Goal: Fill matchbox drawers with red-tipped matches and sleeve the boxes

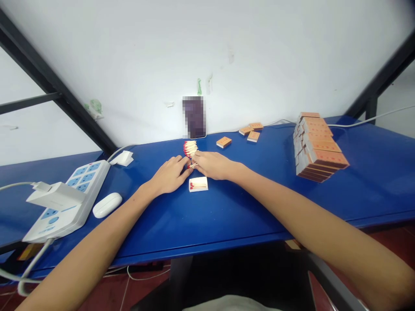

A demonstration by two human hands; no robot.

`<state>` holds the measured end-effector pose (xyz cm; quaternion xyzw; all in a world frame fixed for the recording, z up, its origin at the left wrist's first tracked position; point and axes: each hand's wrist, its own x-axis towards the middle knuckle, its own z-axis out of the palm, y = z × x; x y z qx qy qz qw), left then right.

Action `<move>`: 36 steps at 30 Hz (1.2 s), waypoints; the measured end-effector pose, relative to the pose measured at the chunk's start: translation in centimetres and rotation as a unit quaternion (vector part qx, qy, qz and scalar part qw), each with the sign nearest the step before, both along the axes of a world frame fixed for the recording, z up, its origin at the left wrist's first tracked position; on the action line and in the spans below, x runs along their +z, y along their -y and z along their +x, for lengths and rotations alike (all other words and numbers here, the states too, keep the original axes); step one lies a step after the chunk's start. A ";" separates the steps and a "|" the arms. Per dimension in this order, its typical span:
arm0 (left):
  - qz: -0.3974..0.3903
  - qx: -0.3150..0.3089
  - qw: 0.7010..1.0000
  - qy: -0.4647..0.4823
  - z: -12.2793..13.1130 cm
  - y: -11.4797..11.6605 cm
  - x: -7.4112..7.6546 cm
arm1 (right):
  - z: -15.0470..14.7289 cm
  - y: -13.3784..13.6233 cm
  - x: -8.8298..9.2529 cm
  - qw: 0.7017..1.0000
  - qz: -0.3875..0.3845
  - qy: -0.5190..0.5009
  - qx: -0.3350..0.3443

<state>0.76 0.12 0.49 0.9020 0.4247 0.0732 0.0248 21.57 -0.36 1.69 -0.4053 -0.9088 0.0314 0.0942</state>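
Note:
My right hand [212, 165] pinches a few loose matches [193, 165], their red heads pointing left. My left hand [171, 174] meets it from the other side, thumb and forefinger closed at the red ends. Just beyond the fingertips, a row of red-headed matches [190, 147] lies on the blue table [223, 216]. Nearer to me than both hands is a small white matchbox tray [202, 180], open at the top, with several matches in it. My fingers partly cover the matches between them.
A phone [195, 117] leans on the wall. Orange matchboxes [224, 142] lie at the back, and a tall stack of matchboxes [319, 149] stands right. On the left are a power strip [92, 190] with a plugged-in charger [56, 196], a white oval case [107, 204] and crumpled paper [123, 158].

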 end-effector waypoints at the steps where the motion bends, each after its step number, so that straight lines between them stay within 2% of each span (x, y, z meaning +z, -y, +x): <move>1: -0.005 0.004 1.000 -0.002 0.0 0.0 0.0 | 0.0 0.0 0.0 1.000 -0.004 -0.004 0.002; 6: -0.017 0.002 1.000 -0.011 0.3 -0.1 0.0 | 0.3 -0.3 0.2 0.999 -0.026 -0.028 0.017; 14: 0.019 -0.008 0.999 -0.034 0.5 0.2 0.0 | 0.0 0.2 0.5 1.000 -0.021 0.016 -0.007; 21: -0.001 -0.011 0.999 -0.034 0.3 0.3 0.1 | 0.3 0.6 1.0 0.999 -0.044 0.017 -0.004; 27: 0.022 -0.002 0.998 -0.056 0.6 0.4 0.2 | 0.0 0.5 0.9 0.998 -0.039 0.038 -0.010; 31: 0.054 -0.023 0.995 -0.084 0.4 1.4 1.4 | 0.3 1.6 2.5 0.998 -0.050 0.030 -0.009; 36: -0.025 -0.086 0.994 -0.068 0.2 3.5 3.1 | 0.9 3.3 4.8 0.989 -0.147 0.012 0.029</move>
